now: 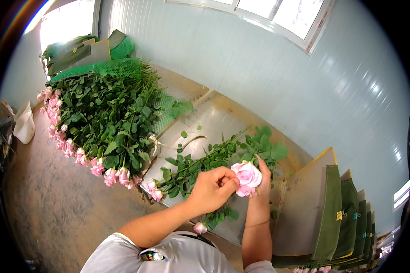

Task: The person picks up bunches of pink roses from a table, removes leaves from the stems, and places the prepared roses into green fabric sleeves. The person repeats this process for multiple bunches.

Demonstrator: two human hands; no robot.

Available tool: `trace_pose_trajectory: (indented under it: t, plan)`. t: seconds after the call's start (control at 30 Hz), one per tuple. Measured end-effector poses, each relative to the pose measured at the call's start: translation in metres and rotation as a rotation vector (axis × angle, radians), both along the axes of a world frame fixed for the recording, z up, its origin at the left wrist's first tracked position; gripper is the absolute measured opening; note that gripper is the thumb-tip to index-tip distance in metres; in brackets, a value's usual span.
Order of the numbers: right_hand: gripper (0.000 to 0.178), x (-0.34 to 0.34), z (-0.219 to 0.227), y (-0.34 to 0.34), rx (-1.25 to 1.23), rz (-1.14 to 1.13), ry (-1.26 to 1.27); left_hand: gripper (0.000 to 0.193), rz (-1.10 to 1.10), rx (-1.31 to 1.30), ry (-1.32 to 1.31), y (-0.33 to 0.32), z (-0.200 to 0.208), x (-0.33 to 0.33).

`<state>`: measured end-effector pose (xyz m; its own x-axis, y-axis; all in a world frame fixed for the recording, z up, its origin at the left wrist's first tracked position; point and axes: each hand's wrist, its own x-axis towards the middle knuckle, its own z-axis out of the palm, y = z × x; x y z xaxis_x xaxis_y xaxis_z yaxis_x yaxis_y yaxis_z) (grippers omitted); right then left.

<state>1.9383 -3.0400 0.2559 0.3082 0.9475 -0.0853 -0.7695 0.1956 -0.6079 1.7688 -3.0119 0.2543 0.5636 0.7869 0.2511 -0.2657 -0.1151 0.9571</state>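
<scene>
Two pink rose blooms point(247, 174) sit close together in front of me, one just below the other. My right hand point(262, 178) is closed around them from the right side, with leafy green stems behind it. Against the left edge of the blooms is my left hand point(214, 189), its fingers curled into a pinch. Whatever lies between those fingertips is hidden. Under my hands, loose rose stems point(191, 167) lie across the metal tabletop point(218, 111). Small pink blooms point(155, 193) point toward the table's near edge, and another rose point(199, 228) hangs below my left wrist.
A large pile of pink roses point(109, 113) lies at the left, partly under green netting point(105, 68). Green fabric-covered boards with clips point(325, 214) stand at the right. A white bucket point(24, 125) is on the far left. A pale panelled wall point(259, 77) rises behind the table.
</scene>
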Motion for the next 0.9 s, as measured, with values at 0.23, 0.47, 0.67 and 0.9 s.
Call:
trace_pose_trajectory:
  t: [0.23, 0.47, 0.67, 0.9]
  plan:
    - [0.027, -0.009, -0.002, 0.007, -0.039, -0.05, -0.033, 0.011, 0.028, -0.053, -0.078, 0.004, -0.009, 0.002]
    - [0.024, -0.017, 0.0, 0.01, 0.013, -0.029, -0.053, 0.014, 0.168, 0.042, -0.085, 0.004, -0.01, -0.001]
    - [0.027, -0.02, -0.001, 0.016, -0.043, -0.063, -0.134, 0.013, 0.245, 0.174, -0.066, 0.011, -0.009, -0.007]
    - [0.03, -0.02, -0.009, 0.02, -0.083, -0.056, -0.146, 0.011, 0.244, 0.237, -0.081, 0.015, -0.01, -0.012]
